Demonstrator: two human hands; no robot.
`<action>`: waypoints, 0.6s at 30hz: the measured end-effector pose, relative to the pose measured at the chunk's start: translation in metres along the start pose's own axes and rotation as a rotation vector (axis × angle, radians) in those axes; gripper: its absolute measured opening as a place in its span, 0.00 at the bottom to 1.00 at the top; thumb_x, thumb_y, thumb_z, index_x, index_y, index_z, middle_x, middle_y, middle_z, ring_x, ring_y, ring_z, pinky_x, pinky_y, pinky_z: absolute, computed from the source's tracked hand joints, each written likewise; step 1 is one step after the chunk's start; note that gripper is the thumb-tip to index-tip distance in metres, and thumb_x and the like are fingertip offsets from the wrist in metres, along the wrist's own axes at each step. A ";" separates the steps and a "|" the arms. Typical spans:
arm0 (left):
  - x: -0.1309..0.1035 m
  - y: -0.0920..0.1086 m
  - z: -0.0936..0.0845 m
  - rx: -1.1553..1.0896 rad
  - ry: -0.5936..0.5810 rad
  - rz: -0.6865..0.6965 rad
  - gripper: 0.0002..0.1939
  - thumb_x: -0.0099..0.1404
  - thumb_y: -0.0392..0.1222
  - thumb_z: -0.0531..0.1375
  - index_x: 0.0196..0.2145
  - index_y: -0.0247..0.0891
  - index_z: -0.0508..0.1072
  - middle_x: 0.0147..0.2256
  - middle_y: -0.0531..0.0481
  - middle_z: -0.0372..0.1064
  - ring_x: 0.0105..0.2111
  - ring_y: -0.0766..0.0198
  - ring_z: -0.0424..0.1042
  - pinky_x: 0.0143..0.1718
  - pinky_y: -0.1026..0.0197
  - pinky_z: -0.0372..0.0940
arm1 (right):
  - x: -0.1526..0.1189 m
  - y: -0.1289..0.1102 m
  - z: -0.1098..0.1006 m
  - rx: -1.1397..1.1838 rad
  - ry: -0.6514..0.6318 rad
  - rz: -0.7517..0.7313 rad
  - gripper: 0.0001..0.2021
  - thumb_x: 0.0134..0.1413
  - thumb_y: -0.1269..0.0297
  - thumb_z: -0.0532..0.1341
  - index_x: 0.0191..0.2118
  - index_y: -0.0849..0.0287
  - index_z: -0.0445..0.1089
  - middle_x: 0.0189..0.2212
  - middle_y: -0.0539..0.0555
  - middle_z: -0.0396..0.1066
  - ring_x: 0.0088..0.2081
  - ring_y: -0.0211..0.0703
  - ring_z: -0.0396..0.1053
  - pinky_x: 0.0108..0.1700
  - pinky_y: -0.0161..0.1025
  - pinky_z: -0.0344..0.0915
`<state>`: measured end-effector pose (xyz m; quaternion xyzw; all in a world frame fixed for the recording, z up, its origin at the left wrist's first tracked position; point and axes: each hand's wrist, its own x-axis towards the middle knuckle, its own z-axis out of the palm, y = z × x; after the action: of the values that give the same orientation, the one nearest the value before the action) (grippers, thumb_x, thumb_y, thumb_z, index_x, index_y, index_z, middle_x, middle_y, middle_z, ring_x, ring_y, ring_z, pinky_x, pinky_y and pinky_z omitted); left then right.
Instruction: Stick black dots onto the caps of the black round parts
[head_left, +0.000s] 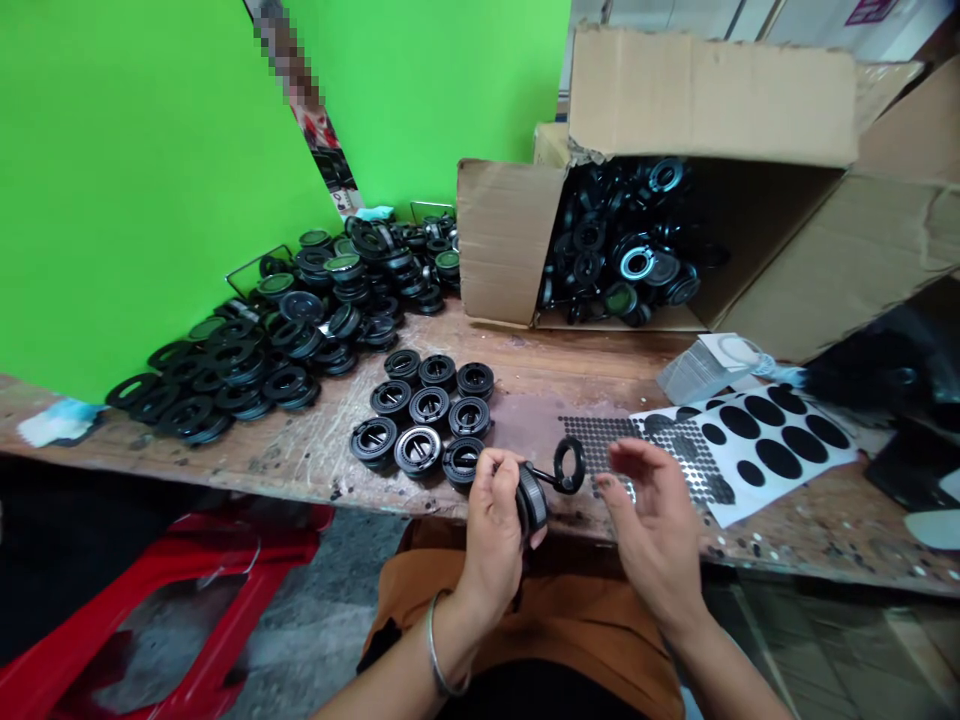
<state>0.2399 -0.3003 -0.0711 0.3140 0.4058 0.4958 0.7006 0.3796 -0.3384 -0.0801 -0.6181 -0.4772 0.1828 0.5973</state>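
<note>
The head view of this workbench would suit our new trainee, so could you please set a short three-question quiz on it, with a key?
1. How many round black parts make up the neat, regular block on the wooden table?
2. True or false: the thumb and fingers of the right hand are spread apart.
3. The left hand is holding: (a) a cardboard box; (b) a sheet of black stickers; (c) a ribbed black disc with a ring on a stem.

Key: 1. Nine. 2. True. 3. c.
</note>
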 end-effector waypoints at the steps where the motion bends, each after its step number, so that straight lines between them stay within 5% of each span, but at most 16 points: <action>1: -0.001 0.000 0.000 -0.001 -0.017 -0.007 0.14 0.67 0.56 0.54 0.36 0.43 0.59 0.18 0.62 0.56 0.14 0.72 0.52 0.12 0.73 0.52 | 0.006 0.002 0.002 0.074 -0.042 0.097 0.14 0.62 0.56 0.58 0.51 0.55 0.66 0.48 0.57 0.69 0.49 0.47 0.68 0.54 0.47 0.64; 6: -0.008 0.000 -0.004 -0.045 -0.202 -0.176 0.17 0.64 0.58 0.55 0.35 0.41 0.63 0.19 0.59 0.58 0.14 0.71 0.56 0.11 0.73 0.52 | 0.029 0.003 0.007 0.301 -0.399 0.317 0.26 0.66 0.44 0.43 0.44 0.56 0.71 0.43 0.58 0.74 0.47 0.48 0.71 0.55 0.49 0.64; 11: -0.013 0.002 -0.010 -0.066 -0.188 -0.208 0.27 0.63 0.66 0.53 0.34 0.34 0.69 0.27 0.48 0.69 0.25 0.63 0.71 0.20 0.65 0.68 | 0.027 -0.020 -0.003 0.074 -0.893 0.211 0.23 0.64 0.47 0.52 0.60 0.47 0.65 0.60 0.55 0.65 0.61 0.54 0.61 0.65 0.57 0.51; 15: -0.022 0.003 -0.009 -0.035 -0.210 -0.165 0.29 0.64 0.65 0.54 0.42 0.33 0.74 0.39 0.41 0.75 0.42 0.53 0.75 0.38 0.56 0.73 | 0.018 -0.032 -0.010 -0.022 -0.914 0.197 0.25 0.65 0.47 0.49 0.64 0.43 0.59 0.65 0.52 0.58 0.65 0.54 0.54 0.66 0.61 0.46; 18: -0.031 -0.001 -0.007 -0.062 -0.225 -0.142 0.29 0.63 0.64 0.56 0.45 0.35 0.76 0.47 0.41 0.74 0.57 0.50 0.65 0.58 0.51 0.62 | 0.007 -0.038 -0.004 -0.036 -0.936 0.148 0.25 0.64 0.48 0.50 0.65 0.41 0.57 0.66 0.49 0.55 0.66 0.52 0.53 0.66 0.59 0.48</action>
<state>0.2287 -0.3301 -0.0671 0.3164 0.3305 0.4190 0.7843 0.3724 -0.3419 -0.0424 -0.5119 -0.6528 0.4756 0.2926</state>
